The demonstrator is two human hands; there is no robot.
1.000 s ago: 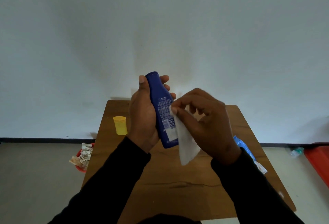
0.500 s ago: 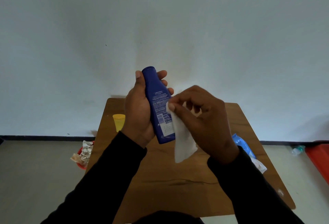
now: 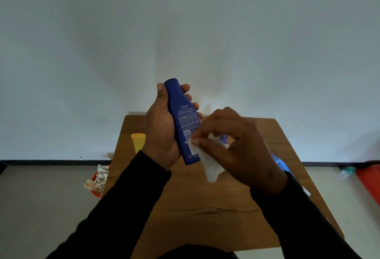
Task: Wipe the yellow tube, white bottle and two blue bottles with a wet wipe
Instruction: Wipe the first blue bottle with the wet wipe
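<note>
A dark blue bottle point(image 3: 183, 122) with small white print on its label stands nearly upright above the table, cap end up and leaning toward 11 o'clock. A white wet wipe point(image 3: 207, 163) touches its lower right side and hangs down. A yellow tube point(image 3: 138, 142) stands at 9 o'clock of it, partly hidden.

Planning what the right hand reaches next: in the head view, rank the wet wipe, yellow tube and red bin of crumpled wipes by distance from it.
1. White wet wipe, pinched in the right hand.
2. Yellow tube, table's far-left edge.
3. Red bin of crumpled wipes, on the floor, left.
</note>
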